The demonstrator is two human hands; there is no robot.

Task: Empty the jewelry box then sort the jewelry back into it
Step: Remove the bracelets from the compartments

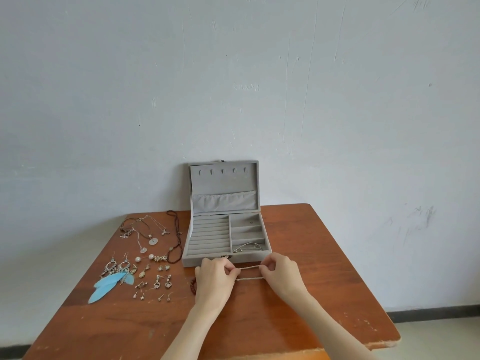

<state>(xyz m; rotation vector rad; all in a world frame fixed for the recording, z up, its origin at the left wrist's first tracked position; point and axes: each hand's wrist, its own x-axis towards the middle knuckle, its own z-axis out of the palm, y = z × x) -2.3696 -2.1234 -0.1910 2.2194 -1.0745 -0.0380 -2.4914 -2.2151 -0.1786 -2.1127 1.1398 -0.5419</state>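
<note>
Both hands, left (217,276) and right (279,271), pinching thin pale looped cord bracelet (250,273) taut. Best kept taut, then lowered toward 12 o'clock into open grey velvet jewelry box (226,258).

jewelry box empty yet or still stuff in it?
Not empty. The open jewelry box still holds a thin chain in its nearest right compartment and a small dark piece in the farthest one. Ring rows look bare.

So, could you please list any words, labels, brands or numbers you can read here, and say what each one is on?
None can be read.
Wall: a faint scratched mark, too blurred to read.
Jewelry box: no label or brand visible.
Table: no text visible.
</note>
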